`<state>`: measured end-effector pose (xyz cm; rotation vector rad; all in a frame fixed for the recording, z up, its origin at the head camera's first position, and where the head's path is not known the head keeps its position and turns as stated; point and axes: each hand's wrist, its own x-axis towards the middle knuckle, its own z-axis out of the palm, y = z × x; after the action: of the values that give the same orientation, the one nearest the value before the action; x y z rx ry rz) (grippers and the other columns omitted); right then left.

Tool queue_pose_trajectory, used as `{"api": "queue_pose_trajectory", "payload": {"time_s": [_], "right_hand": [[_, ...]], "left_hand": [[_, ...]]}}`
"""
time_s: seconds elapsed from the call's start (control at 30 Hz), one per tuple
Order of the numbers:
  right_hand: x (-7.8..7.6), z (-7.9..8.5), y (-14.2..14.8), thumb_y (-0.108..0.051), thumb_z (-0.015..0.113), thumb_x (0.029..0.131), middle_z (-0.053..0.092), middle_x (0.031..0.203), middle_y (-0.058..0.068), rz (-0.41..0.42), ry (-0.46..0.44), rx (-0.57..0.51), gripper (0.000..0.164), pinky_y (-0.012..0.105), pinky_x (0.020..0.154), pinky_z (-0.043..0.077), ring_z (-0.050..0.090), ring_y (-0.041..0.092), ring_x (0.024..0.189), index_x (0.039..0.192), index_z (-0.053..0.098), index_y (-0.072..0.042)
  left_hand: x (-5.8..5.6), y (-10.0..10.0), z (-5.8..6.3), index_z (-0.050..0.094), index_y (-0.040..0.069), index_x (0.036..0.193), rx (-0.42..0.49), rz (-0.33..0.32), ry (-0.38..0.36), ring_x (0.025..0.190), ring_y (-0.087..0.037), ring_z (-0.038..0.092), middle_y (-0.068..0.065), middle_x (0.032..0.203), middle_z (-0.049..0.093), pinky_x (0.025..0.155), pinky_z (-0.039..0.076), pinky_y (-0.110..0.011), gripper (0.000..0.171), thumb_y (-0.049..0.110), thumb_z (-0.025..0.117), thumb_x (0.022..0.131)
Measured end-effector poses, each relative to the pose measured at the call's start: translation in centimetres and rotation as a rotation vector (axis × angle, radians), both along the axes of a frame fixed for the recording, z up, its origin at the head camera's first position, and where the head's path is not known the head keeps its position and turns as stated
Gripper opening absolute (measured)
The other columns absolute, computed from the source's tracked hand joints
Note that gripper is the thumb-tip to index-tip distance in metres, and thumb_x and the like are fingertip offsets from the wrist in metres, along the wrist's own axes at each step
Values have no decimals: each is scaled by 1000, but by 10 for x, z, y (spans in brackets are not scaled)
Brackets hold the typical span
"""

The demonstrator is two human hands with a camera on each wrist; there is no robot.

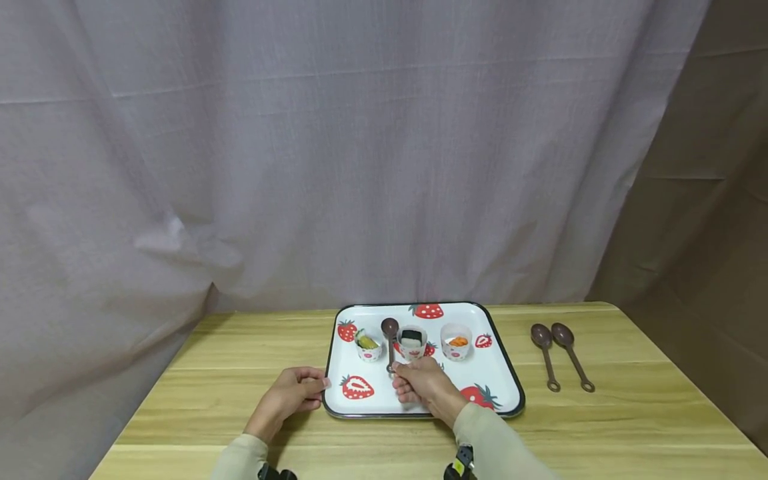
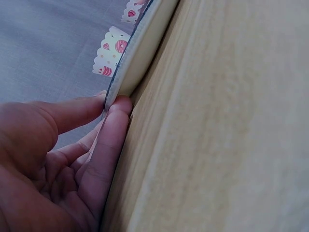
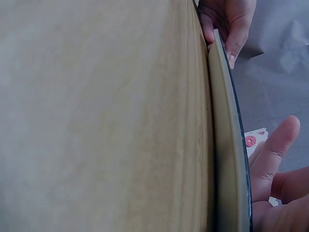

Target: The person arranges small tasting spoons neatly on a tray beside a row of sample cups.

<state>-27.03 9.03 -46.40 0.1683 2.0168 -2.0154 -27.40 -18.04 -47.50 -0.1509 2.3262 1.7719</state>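
A white tray with a dark rim and strawberry prints lies on the table. My left hand pinches its left edge, thumb at the rim and fingers against the outer wall in the left wrist view. My right hand reaches over the tray's front and pinches the ringed handle end of a brown spoon. That spoon points away from me, between a paper cup with green food and one with a rice ball. A third cup, with orange food, stands further right. The right wrist view hides the spoon.
Two more brown spoons lie side by side on the wooden table, right of the tray. Behind the table hangs a grey curtain, close to the tray's far edge.
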Motion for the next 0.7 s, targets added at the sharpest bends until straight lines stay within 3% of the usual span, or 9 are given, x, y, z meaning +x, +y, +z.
{"api": "queue_pose_trajectory", "payload": {"time_s": [0.5, 0.6, 0.7], "right_hand": [[6, 7, 8, -19, 60, 109, 60, 68, 1, 38, 1, 70, 32, 19, 51, 56, 57, 5, 55, 84, 64, 0], [8, 12, 11, -17, 60, 108, 61, 74, 3, 45, 40, 113, 27, 20, 49, 55, 55, 6, 56, 91, 65, 3], [10, 17, 15, -15, 61, 107, 64, 81, 6, 31, 89, 153, 22, 21, 47, 52, 55, 8, 57, 108, 65, 7]], "left_hand": [[0, -1, -2, 68, -8, 116, -4, 3, 8, 76, -16, 64, -7, 88, 70, 69, 61, -28, 23, 5, 72, 97], [0, -1, -1, 68, -8, 116, -4, 2, 8, 76, -16, 64, -6, 88, 70, 69, 61, -28, 23, 5, 72, 97], [0, -1, 0, 68, -8, 116, -1, -2, 8, 76, -15, 64, -7, 88, 69, 69, 61, -27, 23, 5, 72, 97]]}}
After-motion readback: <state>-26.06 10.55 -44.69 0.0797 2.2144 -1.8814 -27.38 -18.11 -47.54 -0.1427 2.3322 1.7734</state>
